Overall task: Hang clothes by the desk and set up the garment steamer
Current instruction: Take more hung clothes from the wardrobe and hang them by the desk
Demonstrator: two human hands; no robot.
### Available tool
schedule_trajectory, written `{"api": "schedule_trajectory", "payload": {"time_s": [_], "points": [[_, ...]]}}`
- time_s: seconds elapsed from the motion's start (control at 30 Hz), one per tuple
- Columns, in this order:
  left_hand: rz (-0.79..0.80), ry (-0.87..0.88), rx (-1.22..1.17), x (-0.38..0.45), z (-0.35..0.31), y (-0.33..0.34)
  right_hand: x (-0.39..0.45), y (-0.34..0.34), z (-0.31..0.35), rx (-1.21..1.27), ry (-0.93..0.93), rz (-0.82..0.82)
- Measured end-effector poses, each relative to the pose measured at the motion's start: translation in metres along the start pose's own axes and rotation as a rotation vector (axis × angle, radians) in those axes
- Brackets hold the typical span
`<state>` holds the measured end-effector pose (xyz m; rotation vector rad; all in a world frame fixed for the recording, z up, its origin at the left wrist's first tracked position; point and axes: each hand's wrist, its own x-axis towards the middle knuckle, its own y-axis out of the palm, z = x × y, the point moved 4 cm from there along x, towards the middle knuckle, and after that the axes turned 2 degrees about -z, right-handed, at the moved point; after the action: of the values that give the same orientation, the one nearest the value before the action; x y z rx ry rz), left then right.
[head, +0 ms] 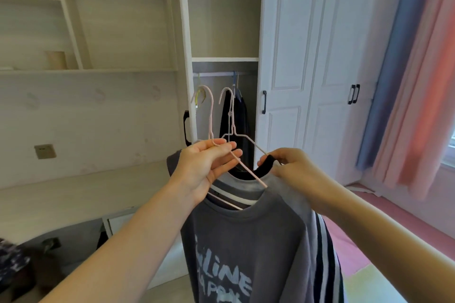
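Left hand point(209, 165), fingers loosely curled, grips pink wire hanger point(210, 115) carrying grey printed sweatshirt point(236, 253). Right hand point(290, 167) pinches black collar point(267, 162) on white wire hanger point(230, 115).

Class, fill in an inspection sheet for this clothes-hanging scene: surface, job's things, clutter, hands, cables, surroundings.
Surface: pale desk top, bare where visible.
Job's things: two pink wire hangers; grey printed T-shirt hung in front, black-collared striped garment behind; steamer not seen.
Clutter: dark blurred items at lower left.
Hands: left hand holds the hangers; right hand pinches the black collar.
Cables: nothing seen; wall socket has nothing plugged in.
Surroundings: open wardrobe with rail, dark clothing hanging; white doors; curtains.
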<state>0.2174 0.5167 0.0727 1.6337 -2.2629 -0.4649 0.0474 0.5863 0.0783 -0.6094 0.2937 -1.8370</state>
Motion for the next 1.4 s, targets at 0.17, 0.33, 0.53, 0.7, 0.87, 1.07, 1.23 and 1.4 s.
{"api": "schedule_trajectory", "payload": {"time_s": [0.17, 0.33, 0.53, 0.7, 0.87, 1.07, 1.23, 1.4], "points": [[-0.146, 0.055, -0.007, -0.025, -0.003, -0.021, -0.013, 0.011, 0.009, 0.040, -0.087, 0.148], [-0.251, 0.102, -0.016, -0.058, -0.007, -0.050, -0.020, 0.039, 0.020, 0.071, -0.150, 0.254], [-0.329, 0.121, -0.197, -0.097, -0.025, -0.083, -0.028, 0.087, 0.051, 0.198, -0.260, 0.380], [-0.382, 0.228, -0.205, -0.125, -0.055, -0.119, -0.041, 0.123, 0.096, 0.268, -0.385, 0.501], [-0.442, 0.331, -0.186, -0.154, -0.083, -0.159, -0.054, 0.165, 0.131, 0.291, -0.453, 0.609], [-0.554, 0.417, -0.154, -0.187, -0.116, -0.208, -0.075, 0.235, 0.162, 0.291, -0.470, 0.718], [-0.564, 0.441, -0.412, -0.214, -0.147, -0.255, -0.097, 0.297, 0.184, 0.299, -0.482, 0.788], [-0.624, 0.433, -0.426, -0.236, -0.173, -0.306, -0.116, 0.359, 0.215, 0.306, -0.514, 0.825]]}}
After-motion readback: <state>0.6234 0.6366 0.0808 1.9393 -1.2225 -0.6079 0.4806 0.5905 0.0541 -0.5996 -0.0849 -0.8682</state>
